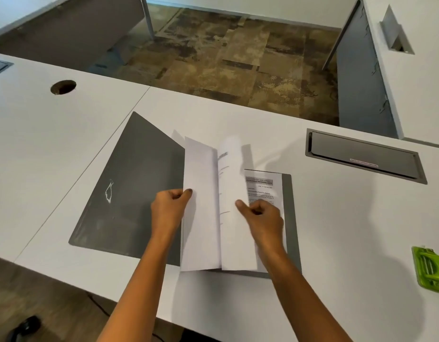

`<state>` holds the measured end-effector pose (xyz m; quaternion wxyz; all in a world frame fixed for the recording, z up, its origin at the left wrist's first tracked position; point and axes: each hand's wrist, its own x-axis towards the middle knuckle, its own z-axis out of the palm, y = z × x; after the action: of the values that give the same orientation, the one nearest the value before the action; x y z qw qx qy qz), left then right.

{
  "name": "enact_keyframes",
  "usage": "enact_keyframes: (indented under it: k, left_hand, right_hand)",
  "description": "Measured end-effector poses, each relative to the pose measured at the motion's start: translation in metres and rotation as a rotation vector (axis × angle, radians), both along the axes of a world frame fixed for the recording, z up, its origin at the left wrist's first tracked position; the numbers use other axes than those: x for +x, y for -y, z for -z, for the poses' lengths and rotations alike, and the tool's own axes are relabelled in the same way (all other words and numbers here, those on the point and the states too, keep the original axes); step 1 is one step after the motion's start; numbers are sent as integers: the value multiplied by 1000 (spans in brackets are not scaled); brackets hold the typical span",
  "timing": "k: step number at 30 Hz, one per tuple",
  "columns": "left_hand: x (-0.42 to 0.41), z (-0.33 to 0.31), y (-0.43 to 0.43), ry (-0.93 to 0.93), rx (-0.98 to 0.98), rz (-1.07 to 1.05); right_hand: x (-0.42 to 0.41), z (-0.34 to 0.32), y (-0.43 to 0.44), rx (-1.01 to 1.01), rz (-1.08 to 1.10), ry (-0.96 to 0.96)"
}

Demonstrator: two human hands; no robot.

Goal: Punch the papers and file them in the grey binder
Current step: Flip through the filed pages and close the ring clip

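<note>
The grey binder (129, 193) lies open on the white desk, its left cover flat and scuffed with a white mark. White papers (201, 218) stand up from its spine, fanned apart. My left hand (170, 206) pinches the left edge of the left sheets. My right hand (260, 215) grips the right sheets, which look blurred, thumb on the page. A printed page (263, 186) lies flat on the binder's right cover beneath them. The green hole punch (430, 267) sits at the desk's right edge, apart from both hands.
A grey cable hatch (364, 156) is set into the white desk (336, 230) behind the binder on the right. A round cable hole (63, 87) lies far left. The desk's front edge runs just below the binder, and another desk stands at the far right.
</note>
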<state>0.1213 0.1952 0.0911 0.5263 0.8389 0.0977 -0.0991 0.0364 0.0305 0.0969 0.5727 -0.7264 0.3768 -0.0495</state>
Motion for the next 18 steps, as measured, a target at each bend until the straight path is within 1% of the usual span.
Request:
enact_keyframes:
  k: [2, 6, 9, 12, 16, 18]
  left_hand:
    - [3, 3, -9, -23, -28, -3]
    - [11, 8, -26, -80, -154, -36]
    - [19, 9, -36, -114, -182, -56]
    - [22, 10, -39, -118, -210, -32]
    - [23, 7, -39, -99, -181, -25]
    - [22, 5, -37, -81, -174, -10]
  right_hand:
    - [-10, 7, 20, -34, 88, -22]
    - [-25, 27, 56, -111, 224, -113]
    - [-28, 44, 74, -151, 247, -163]
    - [-28, 58, 82, -185, 244, -216]
    - [-26, 68, 78, -252, 281, -303]
    - [-24, 67, 70, -312, 310, -301]
